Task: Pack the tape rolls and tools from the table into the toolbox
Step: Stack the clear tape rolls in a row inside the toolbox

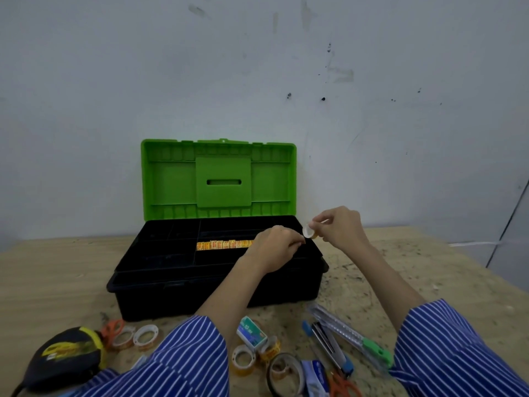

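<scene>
I pinch a small tape roll (308, 231) in my right hand (340, 229), just above the right rim of the toolbox (200, 290). My left hand (274, 247) hovers over the tray with fingers curled toward the roll; whether it grips anything I cannot tell. A row of yellow-orange rolls (224, 245) lies in a middle compartment. The green lid (219, 179) stands open against a scuffed pale wall (400, 81). On the worn wooden table (429, 267) near me lie more tape rolls (146, 335), a tape measure (65, 356), a utility knife (352, 333) and orange scissors (342, 386). Both forearms reach forward from striped sleeves (183, 362).
</scene>
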